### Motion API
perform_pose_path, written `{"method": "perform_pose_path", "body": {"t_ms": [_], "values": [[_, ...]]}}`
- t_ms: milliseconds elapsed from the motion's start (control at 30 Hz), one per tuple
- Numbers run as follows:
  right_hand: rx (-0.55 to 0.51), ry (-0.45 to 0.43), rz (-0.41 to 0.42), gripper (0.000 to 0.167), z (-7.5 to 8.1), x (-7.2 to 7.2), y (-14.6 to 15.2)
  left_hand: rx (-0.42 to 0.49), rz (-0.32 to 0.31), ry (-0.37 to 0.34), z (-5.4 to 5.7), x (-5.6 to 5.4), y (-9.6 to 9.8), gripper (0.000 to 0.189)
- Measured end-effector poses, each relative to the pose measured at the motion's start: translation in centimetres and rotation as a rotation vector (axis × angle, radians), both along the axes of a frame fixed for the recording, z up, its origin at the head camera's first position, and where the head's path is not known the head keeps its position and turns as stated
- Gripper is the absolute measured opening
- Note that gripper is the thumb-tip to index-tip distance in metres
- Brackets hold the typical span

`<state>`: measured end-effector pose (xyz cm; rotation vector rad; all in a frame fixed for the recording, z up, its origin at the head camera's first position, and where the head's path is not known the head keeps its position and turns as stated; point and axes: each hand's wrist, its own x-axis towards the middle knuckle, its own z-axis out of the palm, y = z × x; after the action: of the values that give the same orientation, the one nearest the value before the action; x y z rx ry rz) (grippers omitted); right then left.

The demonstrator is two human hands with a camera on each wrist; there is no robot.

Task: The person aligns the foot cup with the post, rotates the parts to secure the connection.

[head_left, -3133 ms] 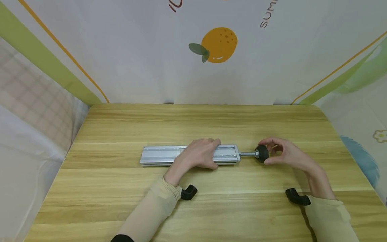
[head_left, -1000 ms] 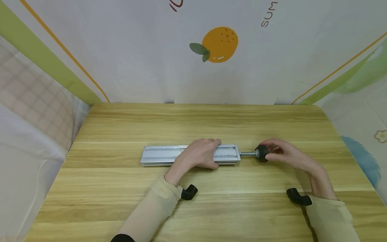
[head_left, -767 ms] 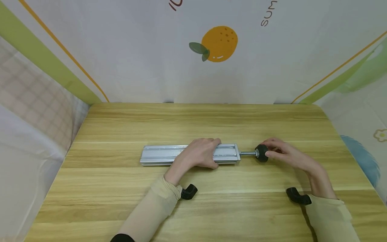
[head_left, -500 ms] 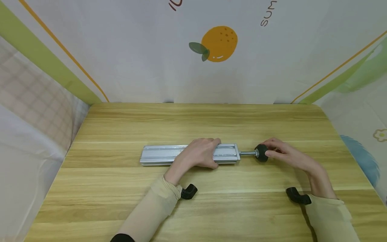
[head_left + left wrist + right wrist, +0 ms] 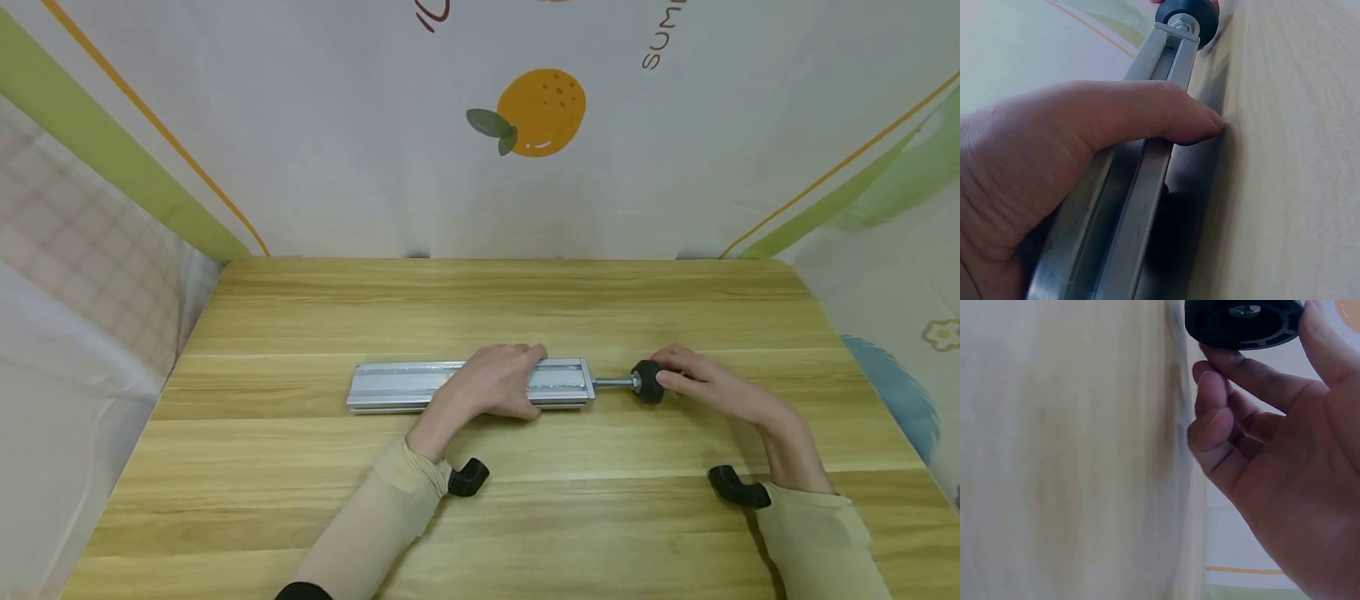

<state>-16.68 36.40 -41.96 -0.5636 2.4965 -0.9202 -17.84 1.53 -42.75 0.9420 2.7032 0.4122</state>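
A silver aluminium extrusion profile (image 5: 397,387) lies lengthwise on the wooden table. From its capped right end sticks a threaded rod (image 5: 613,382) that carries a black levelling foot (image 5: 647,382). My left hand (image 5: 491,383) grips the profile near that end, its thumb (image 5: 1179,112) over the near side in the left wrist view. With thumb and fingertips, my right hand (image 5: 708,383) pinches the foot by its rim. The right wrist view shows the foot's hollow underside (image 5: 1244,331) with a screw head in the centre; the other fingers curl below it.
The wooden table (image 5: 480,308) runs back to a white curtain (image 5: 337,150) printed with an orange. More cloth hangs at the left and right sides. A black bracket (image 5: 468,477) juts from the left sleeve, another bracket (image 5: 738,487) from the right.
Three seconds ago the right fingers were spread wider around the foot; now they lie closer together on its rim. The left hand and the profile have stayed in place.
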Motion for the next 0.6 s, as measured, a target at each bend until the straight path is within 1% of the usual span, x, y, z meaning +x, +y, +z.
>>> {"method": "perform_pose_path", "body": {"t_ms": [167,200,267,333,400,467,600], "values": [[0.007,0.011,-0.008,0.043,0.1,0.0,0.0,0.001,0.001,0.012,-0.2,-0.1,0.0,0.074],[-0.003,0.024,-0.011,0.042,0.0,0.0,0.0,0.003,0.000,0.014,-0.2,-0.1,0.0,0.073],[-0.056,0.042,-0.021,0.042,-0.3,-0.1,0.1,0.004,-0.004,0.017,-0.2,-0.1,0.0,0.072],[-0.119,0.066,-0.027,0.049,-0.7,-0.2,0.2,0.007,-0.006,0.015,-0.2,-0.1,-0.1,0.072],[-0.172,0.090,-0.018,0.061,-0.9,-0.4,0.2,0.008,-0.006,0.013,-0.1,0.0,-0.1,0.072],[-0.199,0.102,-0.013,0.071,-1.1,-0.5,0.1,0.006,-0.004,0.012,-0.1,0.0,-0.1,0.073],[-0.190,0.137,-0.011,0.072,-1.3,-0.6,0.0,0.000,-0.006,0.017,-0.1,0.0,0.0,0.073]]}}
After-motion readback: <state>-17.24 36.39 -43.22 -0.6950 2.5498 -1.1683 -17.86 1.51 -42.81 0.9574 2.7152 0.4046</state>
